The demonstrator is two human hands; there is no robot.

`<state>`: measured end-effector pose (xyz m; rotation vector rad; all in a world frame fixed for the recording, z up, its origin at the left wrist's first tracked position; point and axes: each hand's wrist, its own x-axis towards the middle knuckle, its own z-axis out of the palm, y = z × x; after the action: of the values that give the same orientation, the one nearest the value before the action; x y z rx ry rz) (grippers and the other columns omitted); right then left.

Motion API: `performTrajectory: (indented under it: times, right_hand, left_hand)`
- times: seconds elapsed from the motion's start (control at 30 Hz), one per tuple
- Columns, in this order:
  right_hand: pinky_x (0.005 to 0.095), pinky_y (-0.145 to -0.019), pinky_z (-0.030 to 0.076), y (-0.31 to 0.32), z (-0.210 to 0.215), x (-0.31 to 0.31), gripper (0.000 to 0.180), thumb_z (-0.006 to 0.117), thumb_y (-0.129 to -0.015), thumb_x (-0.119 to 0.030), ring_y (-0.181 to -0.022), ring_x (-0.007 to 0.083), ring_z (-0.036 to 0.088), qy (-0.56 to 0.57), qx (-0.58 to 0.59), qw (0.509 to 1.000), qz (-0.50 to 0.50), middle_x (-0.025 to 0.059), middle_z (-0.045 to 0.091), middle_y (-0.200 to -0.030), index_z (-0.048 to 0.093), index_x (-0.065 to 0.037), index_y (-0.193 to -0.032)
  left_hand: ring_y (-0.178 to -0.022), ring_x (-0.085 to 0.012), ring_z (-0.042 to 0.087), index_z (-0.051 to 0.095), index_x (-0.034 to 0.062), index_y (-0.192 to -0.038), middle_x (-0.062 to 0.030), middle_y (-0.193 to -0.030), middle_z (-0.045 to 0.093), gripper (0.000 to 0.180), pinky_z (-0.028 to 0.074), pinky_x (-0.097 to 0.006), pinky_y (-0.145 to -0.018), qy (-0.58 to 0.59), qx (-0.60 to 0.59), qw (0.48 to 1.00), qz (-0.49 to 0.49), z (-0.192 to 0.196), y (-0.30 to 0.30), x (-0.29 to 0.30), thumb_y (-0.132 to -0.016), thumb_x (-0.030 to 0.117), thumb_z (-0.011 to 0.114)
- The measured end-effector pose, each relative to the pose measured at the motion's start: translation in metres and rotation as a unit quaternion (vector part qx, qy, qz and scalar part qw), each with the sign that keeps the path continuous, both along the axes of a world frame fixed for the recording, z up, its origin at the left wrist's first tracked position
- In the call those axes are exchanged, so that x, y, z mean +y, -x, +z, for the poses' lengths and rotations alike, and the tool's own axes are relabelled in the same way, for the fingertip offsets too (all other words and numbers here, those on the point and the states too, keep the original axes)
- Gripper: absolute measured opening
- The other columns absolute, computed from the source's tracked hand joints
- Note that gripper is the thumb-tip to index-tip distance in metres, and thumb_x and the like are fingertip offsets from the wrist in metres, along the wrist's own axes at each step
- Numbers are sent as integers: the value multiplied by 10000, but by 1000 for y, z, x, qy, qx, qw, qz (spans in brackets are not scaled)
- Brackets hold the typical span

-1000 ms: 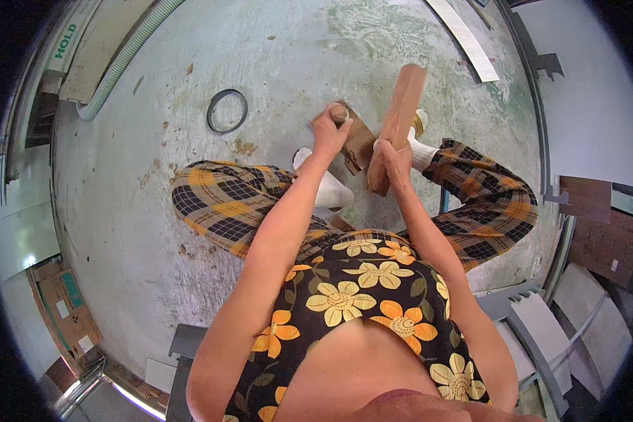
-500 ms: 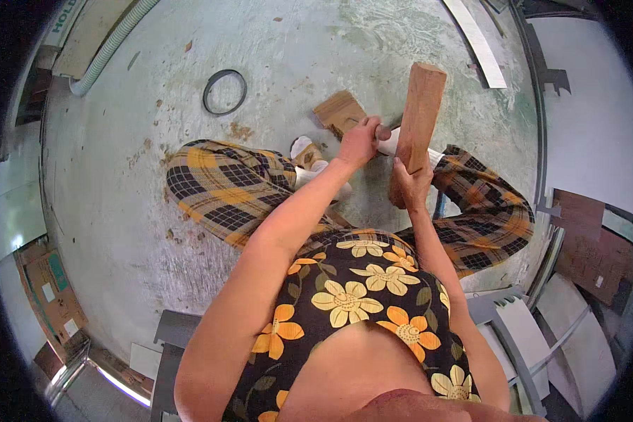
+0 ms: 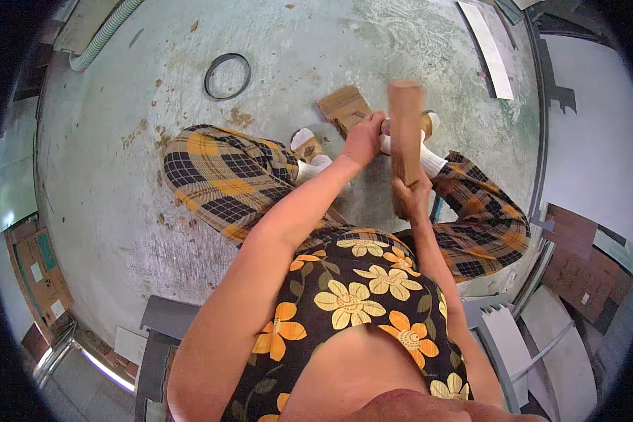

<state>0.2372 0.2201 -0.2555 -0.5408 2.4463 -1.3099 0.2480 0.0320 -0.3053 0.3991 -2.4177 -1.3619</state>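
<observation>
The left hand (image 3: 366, 139) has shifted nearer the right hand (image 3: 413, 197), the handle (image 3: 385, 127) in its fist now pointing rightward, and the wooden bar (image 3: 405, 130) in the right hand has swung left, overlapping the handle's end, contact unconfirmed.

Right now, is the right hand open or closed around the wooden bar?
Closed: the right hand wraps the wooden bar near the end closer to the body.
</observation>
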Motion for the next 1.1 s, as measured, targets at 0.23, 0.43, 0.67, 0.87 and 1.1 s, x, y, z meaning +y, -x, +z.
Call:
performTrajectory:
  times: [0.23, 0.43, 0.67, 0.87, 1.1]
  right_hand:
    - [294, -800, 489, -1, 8, -5, 389, 716, -753, -150, -872, 123, 613, 173, 20, 983, -64, 66, 679, -930, 610, 1, -1096]
    - [295, -767, 498, 4, -1, 0, 377, 721, -751, -128, -829, 121, 607, 40, -106, 994, 3, 70, 673, -896, 610, 9, -1084]
    - [311, -738, 505, -2, 10, -2, 370, 727, -741, -152, -810, 142, 633, 158, 58, 985, -49, 88, 684, -882, 628, -2, -1065]
    - [327, -758, 504, -8, -10, 3, 367, 736, -724, -147, -828, 150, 635, 64, -6, 997, -33, 102, 685, -870, 636, -10, -1050]
    - [328, -746, 502, -6, 7, 5, 347, 742, -704, -137, -813, 128, 631, 101, 79, 991, -40, 124, 686, -868, 646, 14, -1002]
  left_hand:
    - [-938, -422, 601, 482, 103, -1192, -183, -1177, 579, 407, 510, -489, -769, 8, -49, 999, 12, 9, 2, 1, -802, 80, 598]
    - [-945, -427, 590, 485, 111, -1165, -186, -1160, 576, 372, 499, -502, -764, 9, -31, 999, -17, 11, 0, -3, -806, 100, 585]
    - [-970, -408, 589, 504, 136, -1168, -160, -1127, 590, 403, 494, -475, -773, 11, 1, 1000, 22, -2, 0, 5, -784, 96, 619]
    - [-955, -441, 590, 483, 124, -1183, -176, -1175, 568, 358, 498, -501, -788, 3, -29, 999, -28, -5, -3, 1, -832, 110, 552]
    - [-964, -419, 594, 490, 122, -1186, -155, -1174, 569, 373, 505, -487, -793, 12, 6, 1000, 12, 1, -3, 3, -825, 120, 584]
